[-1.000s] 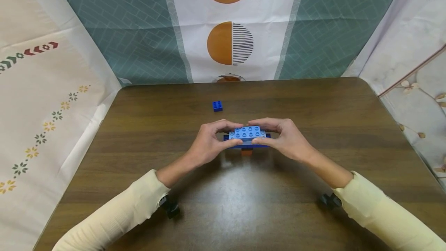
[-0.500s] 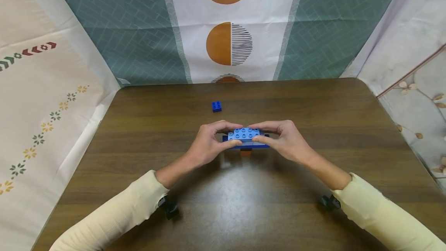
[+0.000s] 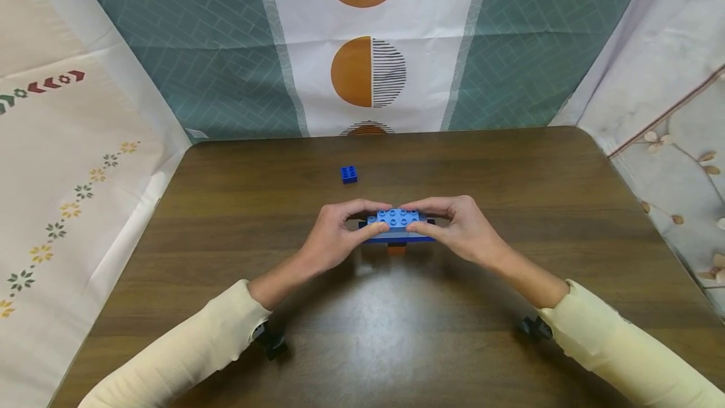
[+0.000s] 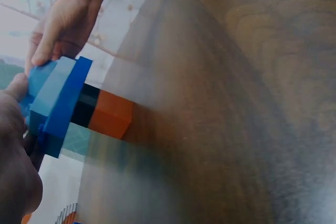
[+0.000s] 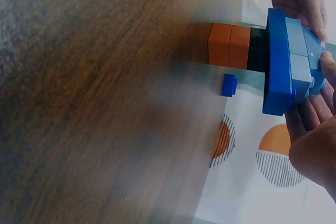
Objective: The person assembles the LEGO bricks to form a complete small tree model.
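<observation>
A stack of toy building bricks stands upright on the table. Its foot is orange bricks (image 5: pixel 239 46), with a black brick (image 5: pixel 258 50) above them. A wide dark blue layer (image 5: pixel 276 61) rests on that, under a paler blue layer (image 5: pixel 298 69). On top is a light blue brick (image 3: pixel 398 217) with rows of studs. My left hand (image 3: pixel 334 232) holds the left end of the upper light blue bricks, thumb in front and fingers behind. The right hand (image 3: pixel 464 225) grips the right end in the same way. Parts of the fingers are hidden behind the bricks.
A small dark blue brick (image 3: pixel 348 174) lies on the wooden table (image 3: pixel 272 175), beyond the stack and slightly left. Patterned cloth (image 3: pixel 226 49) hangs along the table's far edge, with more cloth on both sides.
Both hands and the light blue top brick have sunk very slightly against the stack. The head view has drifted a little, and the hold stays the same.
</observation>
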Motion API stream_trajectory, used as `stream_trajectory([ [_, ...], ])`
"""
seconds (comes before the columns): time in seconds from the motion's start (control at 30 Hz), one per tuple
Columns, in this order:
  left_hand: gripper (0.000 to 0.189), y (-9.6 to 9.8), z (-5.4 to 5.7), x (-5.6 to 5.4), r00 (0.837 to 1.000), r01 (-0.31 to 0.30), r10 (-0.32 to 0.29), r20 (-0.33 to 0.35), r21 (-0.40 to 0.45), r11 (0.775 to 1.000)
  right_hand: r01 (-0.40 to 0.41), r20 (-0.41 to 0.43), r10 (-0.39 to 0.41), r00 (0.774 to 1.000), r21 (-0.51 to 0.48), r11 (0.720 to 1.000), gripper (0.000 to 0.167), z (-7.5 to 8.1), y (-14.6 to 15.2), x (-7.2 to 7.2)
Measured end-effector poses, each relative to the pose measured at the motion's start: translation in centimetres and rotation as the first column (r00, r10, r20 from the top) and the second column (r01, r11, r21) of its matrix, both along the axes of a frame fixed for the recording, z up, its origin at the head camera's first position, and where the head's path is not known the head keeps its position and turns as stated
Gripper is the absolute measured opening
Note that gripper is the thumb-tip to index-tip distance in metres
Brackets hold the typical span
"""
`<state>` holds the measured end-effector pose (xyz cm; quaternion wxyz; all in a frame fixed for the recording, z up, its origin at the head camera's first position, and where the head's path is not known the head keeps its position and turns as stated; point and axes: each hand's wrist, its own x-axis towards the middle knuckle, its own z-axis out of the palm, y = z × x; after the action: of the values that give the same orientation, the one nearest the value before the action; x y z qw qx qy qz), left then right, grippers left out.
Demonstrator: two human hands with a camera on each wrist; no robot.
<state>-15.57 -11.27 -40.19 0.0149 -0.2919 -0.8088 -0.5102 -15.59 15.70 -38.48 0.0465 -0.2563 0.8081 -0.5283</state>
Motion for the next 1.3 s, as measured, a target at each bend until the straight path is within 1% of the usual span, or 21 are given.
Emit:
stream_trajectory([
  [0.13, 0.031, 0.1, -0.5, 0.0, 0.999, -0.013, 0.014, -0.033, 0.036, 0.999, 0.007, 0.001, -0.007, 1.000, 0.006, 1.000, 0.033, 0.0, -0.1, 0.0],
  [0.3, 0.031, 0.2, -1.3, -0.1, 0.997, -0.006, 0.011, -0.081, 0.064, 0.998, 0.012, 0.011, -0.012, 1.000, -0.004, 1.000, 0.034, -0.3, -0.1, 0.1],
  [0.47, 0.033, 0.1, -1.5, -0.1, 0.993, 0.010, -0.004, -0.114, 0.048, 0.999, 0.017, 0.036, -0.016, 0.999, -0.026, 1.000, 0.034, -0.5, -0.1, 0.2],
  [0.6, 0.032, -0.3, -1.3, -0.7, 0.991, 0.050, -0.048, -0.123, 0.015, 0.999, 0.025, 0.043, -0.024, 0.999, -0.023, 0.999, 0.034, -0.6, -0.1, 0.3],
  [0.67, 0.030, -0.7, -1.2, -1.4, 0.991, 0.065, -0.062, -0.121, 0.016, 0.998, 0.030, 0.040, -0.030, 0.999, -0.014, 0.999, 0.034, -0.6, -0.1, 0.2],
  [0.73, 0.032, -1.3, -1.0, -2.5, 0.992, 0.052, -0.048, -0.121, 0.029, 0.998, 0.038, 0.040, -0.038, 0.998, -0.008, 0.999, 0.034, -0.5, -0.1, 0.2],
  [0.83, 0.036, -2.5, -0.8, -4.6, 0.991, -0.029, 0.037, -0.130, 0.060, 0.998, 0.044, 0.051, -0.043, 0.998, -0.008, 0.999, 0.035, -0.5, -0.1, 0.2],
  [0.93, 0.045, -3.7, -0.9, -6.8, 0.983, -0.141, 0.146, -0.115, 0.046, 0.989, 0.046, 0.068, -0.045, 0.997, -0.014, 0.999, 0.034, -0.5, -0.1, 0.2],
  [0.97, 0.049, -4.1, -1.0, -7.4, 0.979, -0.177, 0.179, -0.098, 0.028, 0.984, 0.047, 0.073, -0.045, 0.996, -0.015, 0.999, 0.034, -0.5, -0.1, 0.2],
  [1.03, 0.060, -4.8, -1.4, -8.6, 0.972, -0.233, 0.232, -0.041, -0.029, 0.972, 0.049, 0.079, -0.048, 0.996, -0.015, 0.999, 0.034, -0.5, -0.1, 0.2],
  [1.1, 0.070, -5.3, -1.9, -9.5, 0.962, -0.266, 0.270, 0.027, -0.100, 0.959, 0.053, 0.085, -0.052, 0.995, -0.015, 0.998, 0.035, -0.6, -0.1, 0.2],
  [1.2, 0.077, -5.8, -2.6, -10.5, 0.946, -0.285, 0.306, 0.109, -0.175, 0.942, 0.054, 0.090, -0.052, 0.995, -0.020, 0.998, 0.035, -0.6, -0.1, 0.2],
  [1.3, 0.071, -6.1, -3.4, -11.2, 0.941, -0.284, 0.312, 0.134, -0.193, 0.939, 0.052, 0.088, -0.050, 0.995, -0.020, 0.998, 0.035, -0.5, -0.1, 0.2],
])
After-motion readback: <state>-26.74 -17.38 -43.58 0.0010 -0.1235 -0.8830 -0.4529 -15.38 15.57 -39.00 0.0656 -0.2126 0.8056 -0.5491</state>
